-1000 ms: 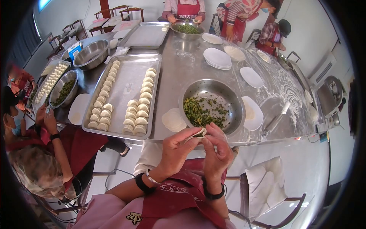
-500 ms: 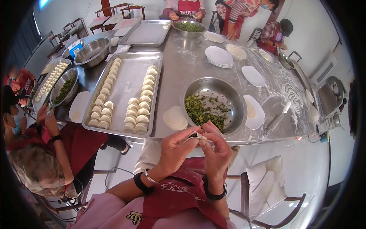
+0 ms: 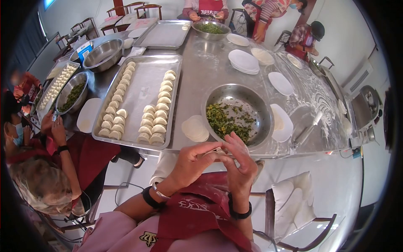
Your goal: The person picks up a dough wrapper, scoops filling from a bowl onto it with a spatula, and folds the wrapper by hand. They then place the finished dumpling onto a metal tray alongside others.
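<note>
Between my two hands, just past the table's near edge, is a small dumpling (image 3: pixel 215 150), mostly hidden by the fingers. My left hand (image 3: pixel 194 163) pinches it from the left with thumb and forefinger. From the right, my right hand (image 3: pixel 239 163) closes on the same dumpling, thumb beside the other thumb. Right beyond the fingers stands a steel bowl (image 3: pixel 262 110) with chopped green and yellow filling (image 3: pixel 224 119). A stack of round wrappers (image 3: pixel 195 128) lies left of the bowl. Farther left, a metal tray (image 3: pixel 140 86) holds rows of folded dumplings (image 3: pixel 163 106).
White plates (image 3: pixel 282 122) lie right of the bowl, near a rolling pin (image 3: pixel 308 128) on floured steel. A co-worker (image 3: pixel 46 168) sits at my left by another filling bowl (image 3: pixel 72 96). Other people work across the table. A chair (image 3: pixel 289 210) stands at my right.
The dumpling's opening, with dark filling visible before, is now covered by my fingers, which have pressed closer together. The whole view has shifted slightly.
</note>
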The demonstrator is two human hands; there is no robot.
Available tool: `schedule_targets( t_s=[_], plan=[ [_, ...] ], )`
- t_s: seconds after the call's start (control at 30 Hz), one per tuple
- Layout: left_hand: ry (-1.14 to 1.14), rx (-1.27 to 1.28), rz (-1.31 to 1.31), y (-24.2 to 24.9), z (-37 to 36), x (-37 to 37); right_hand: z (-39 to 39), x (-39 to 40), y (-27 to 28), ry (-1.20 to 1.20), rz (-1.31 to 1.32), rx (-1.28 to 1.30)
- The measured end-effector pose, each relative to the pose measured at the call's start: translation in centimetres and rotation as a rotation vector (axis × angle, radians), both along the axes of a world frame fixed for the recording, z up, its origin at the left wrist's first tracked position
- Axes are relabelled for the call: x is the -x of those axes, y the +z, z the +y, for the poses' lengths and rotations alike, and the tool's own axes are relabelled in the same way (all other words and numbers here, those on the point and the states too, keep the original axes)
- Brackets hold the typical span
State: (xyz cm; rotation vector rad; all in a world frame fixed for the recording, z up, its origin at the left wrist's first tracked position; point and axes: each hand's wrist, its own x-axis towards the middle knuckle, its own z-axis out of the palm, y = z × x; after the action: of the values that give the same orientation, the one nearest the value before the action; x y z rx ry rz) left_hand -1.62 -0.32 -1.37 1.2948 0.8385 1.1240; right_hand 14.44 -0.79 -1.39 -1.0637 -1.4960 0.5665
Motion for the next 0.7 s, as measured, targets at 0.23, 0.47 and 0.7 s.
schedule_targets(
  t_s=[0.23, 0.47, 0.7],
  plan=[
    [-0.056, -0.038, 0.028, -0.2, 0.2, 0.5, 0.2, 0.0, -0.2, 0.097, 0.045, 0.074],
    [-0.204, -0.139, 0.214, -0.2, 1.4, 0.8, 0.3, 0.0, -0.7, 0.087, -0.047, -0.021],
    [-0.251, -0.096, 0.172, 0.4, 1.9, 1.1, 0.2, 0.0, 0.8, 0.036, -0.206, -0.01]
  ],
)
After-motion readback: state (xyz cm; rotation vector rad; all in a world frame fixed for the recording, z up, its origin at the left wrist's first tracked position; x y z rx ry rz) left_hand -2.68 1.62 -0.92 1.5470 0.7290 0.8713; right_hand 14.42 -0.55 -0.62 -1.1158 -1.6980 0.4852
